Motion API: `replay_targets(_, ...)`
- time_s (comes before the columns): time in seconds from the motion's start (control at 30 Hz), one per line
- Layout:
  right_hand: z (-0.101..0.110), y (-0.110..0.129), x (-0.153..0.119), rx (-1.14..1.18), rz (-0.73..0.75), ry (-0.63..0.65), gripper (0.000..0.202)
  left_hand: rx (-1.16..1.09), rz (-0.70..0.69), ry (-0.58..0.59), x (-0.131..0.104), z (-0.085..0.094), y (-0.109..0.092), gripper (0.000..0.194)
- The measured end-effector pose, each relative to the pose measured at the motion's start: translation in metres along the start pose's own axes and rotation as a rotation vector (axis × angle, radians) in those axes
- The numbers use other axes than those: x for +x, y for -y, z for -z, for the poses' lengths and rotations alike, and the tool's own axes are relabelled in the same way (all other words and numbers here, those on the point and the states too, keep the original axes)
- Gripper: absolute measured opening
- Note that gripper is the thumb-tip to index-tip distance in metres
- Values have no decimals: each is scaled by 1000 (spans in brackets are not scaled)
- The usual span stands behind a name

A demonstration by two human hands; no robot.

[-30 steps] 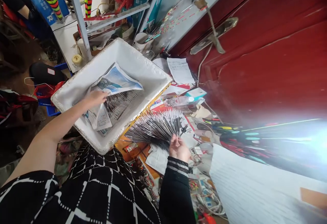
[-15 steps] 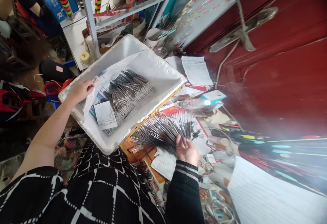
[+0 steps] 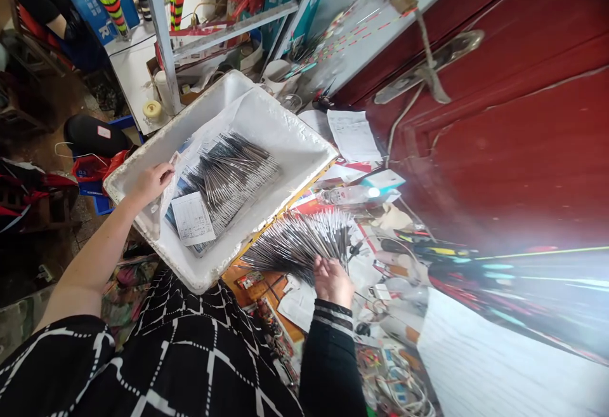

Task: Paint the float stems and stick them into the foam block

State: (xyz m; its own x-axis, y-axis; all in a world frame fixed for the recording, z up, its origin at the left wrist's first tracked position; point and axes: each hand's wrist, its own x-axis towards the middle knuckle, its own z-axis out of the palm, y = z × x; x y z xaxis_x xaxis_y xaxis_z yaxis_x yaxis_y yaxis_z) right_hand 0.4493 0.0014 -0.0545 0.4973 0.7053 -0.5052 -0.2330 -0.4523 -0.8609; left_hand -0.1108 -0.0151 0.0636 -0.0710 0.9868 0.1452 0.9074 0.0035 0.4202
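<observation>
A fan of thin rods (image 3: 297, 245), light, stiff and slippery, is grasped at its gathered end by the right hand (image 3: 332, 280) beside the foam box (image 3: 295, 126). Paper (image 3: 164, 198) at the box's left edge is pinched by the left hand (image 3: 151, 182).

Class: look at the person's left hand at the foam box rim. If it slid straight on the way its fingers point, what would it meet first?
Probably the newspaper lining the foam box, then the thin rods; depth is unclear.
</observation>
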Motion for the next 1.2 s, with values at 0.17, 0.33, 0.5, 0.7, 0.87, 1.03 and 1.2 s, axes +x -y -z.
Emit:
replay_targets(0.17, -6, -6, -17, -13, -86, 22, 28, -40, -15, 6, 2, -8, -6, 18)
replay_targets(0.33, -18, -12, -45, -51, -111, 144, 48, -104, -13, 111, 4, -20, -18, 23)
replay_targets(0.5, -46, -22, -98, -103, -132, 334, 61, -218, -115, 550, -1, -31, -39, 42)
replay_targets(0.7, -75, -28, -159, -245, -104, 710, 68, -303, -4, 546, -21, -15, -36, 57)
replay_targets(0.87, -80, -35, -178, -380, 2, 821, 88, -373, 126, 236, -60, 20, -35, 45)
replay_targets(1.03, -80, -21, -206, -594, 533, 737, 84, -547, 432, -179, -127, 40, -35, 38)
replay_targets(1.2, -75, -12, -245, -901, 1081, 933, 59, -779, 899, -490, -199, 10, -22, 37)
